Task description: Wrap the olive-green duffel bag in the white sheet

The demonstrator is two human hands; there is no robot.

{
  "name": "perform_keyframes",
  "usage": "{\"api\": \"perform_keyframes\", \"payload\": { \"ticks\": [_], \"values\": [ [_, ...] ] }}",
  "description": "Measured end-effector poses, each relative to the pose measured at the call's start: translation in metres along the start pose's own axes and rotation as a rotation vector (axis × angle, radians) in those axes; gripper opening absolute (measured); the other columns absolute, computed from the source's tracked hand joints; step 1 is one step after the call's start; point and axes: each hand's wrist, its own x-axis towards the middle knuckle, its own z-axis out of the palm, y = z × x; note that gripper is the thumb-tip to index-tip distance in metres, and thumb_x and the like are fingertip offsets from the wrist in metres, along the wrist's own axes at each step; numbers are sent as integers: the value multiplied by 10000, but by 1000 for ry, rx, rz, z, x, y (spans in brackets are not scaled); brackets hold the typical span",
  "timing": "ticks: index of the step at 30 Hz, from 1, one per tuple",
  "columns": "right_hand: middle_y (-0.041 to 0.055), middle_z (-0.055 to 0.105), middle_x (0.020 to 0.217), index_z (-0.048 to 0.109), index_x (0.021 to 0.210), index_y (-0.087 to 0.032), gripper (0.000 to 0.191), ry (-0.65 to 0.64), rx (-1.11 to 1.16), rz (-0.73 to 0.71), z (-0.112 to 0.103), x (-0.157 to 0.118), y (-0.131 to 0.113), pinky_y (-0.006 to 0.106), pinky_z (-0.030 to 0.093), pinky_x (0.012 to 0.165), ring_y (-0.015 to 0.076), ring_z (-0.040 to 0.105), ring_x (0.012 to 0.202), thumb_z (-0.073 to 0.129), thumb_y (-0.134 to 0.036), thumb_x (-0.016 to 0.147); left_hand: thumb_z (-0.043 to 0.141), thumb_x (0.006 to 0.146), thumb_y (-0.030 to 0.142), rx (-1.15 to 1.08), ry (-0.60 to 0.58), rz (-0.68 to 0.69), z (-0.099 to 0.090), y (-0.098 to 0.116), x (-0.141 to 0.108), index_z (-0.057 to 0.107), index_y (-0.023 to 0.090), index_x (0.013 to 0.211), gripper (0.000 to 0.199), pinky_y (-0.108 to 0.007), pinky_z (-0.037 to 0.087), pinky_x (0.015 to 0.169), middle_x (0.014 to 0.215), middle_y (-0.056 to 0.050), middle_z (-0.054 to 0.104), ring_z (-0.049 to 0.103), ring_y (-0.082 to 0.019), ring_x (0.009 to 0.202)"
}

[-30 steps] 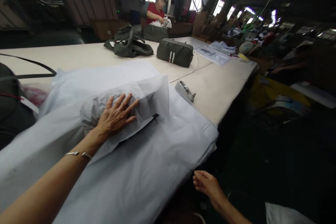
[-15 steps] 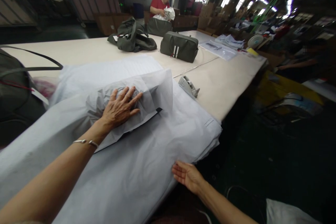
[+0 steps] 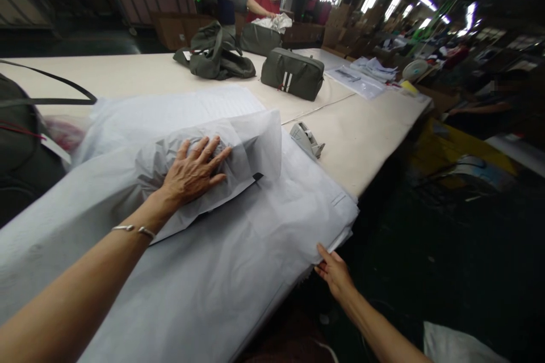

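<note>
My left hand [image 3: 193, 173] lies with fingers spread on a bulky item wrapped in thin white sheeting [image 3: 244, 147], pressing on its top. A dark strip shows along the wrapped item's lower edge. Beneath it, a stack of large white sheets [image 3: 272, 221] covers the near part of the table. At the stack's right edge, my right hand [image 3: 334, 269] pinches the edge of the sheets between thumb and fingers.
A grey tape dispenser [image 3: 306, 139] stands beyond the stack. Dark green bags [image 3: 293, 74] sit farther back on the pale table [image 3: 361, 125]. Another dark bag [image 3: 21, 153] is at the left. A person in red [image 3: 259, 3] handles white material across the table.
My right hand has moved right and slightly away from me along the stack's edge and closed on it. My left hand has stayed on the wrapped item. The person's hands across the table have lowered.
</note>
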Motion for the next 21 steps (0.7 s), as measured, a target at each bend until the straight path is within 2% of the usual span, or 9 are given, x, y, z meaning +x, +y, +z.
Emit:
{"api": "perform_keyframes", "payload": {
  "ticks": [4,9,11,13,16,18,21],
  "values": [
    [-6,700,663,625,912,-157,572,10,-9,-20,3,-5,-6,224,483,482,123,614,536,899,-441,498,526,918,418,6,-3,5,1,0,0,190,323,1498,677,-620,126,1147,1595,-98,154,206,-352,1433],
    [49,726,717,629,910,-130,551,-131,-50,-67,-6,-10,-24,294,544,582,184,670,606,872,-472,553,538,914,410,-4,-7,6,1,0,-1,205,318,1495,676,-624,131,1142,1592,-107,166,211,-359,1430],
    [65,731,738,618,903,-136,495,-177,-58,26,-8,-14,-28,326,558,632,202,688,639,849,-461,610,540,914,412,-4,-9,5,0,0,0,201,325,1495,678,-626,135,1140,1590,-105,171,214,-356,1430],
    [94,740,794,616,902,-136,446,-221,-68,191,-8,-20,-28,341,563,684,213,705,702,812,-465,673,536,916,421,3,-14,4,0,0,0,199,326,1495,677,-623,135,1140,1590,-107,176,218,-352,1429],
    [142,742,926,634,942,-125,441,-342,-73,391,-3,-34,-15,348,555,781,224,713,834,768,-487,727,523,923,430,21,-28,2,0,0,0,203,319,1496,665,-619,129,1141,1588,-115,180,213,-348,1431],
    [137,743,940,642,942,-132,434,-403,-57,442,5,-44,-1,353,546,815,229,710,873,781,-475,716,519,925,430,18,-28,2,0,0,-1,197,319,1497,665,-619,120,1142,1590,-113,177,204,-345,1434],
    [80,748,879,649,919,-159,403,-400,-28,425,19,-55,22,331,546,764,213,710,828,824,-427,674,534,919,420,-2,-22,0,0,0,-1,184,331,1498,683,-613,114,1147,1593,-101,170,194,-338,1438]
  ]
}}
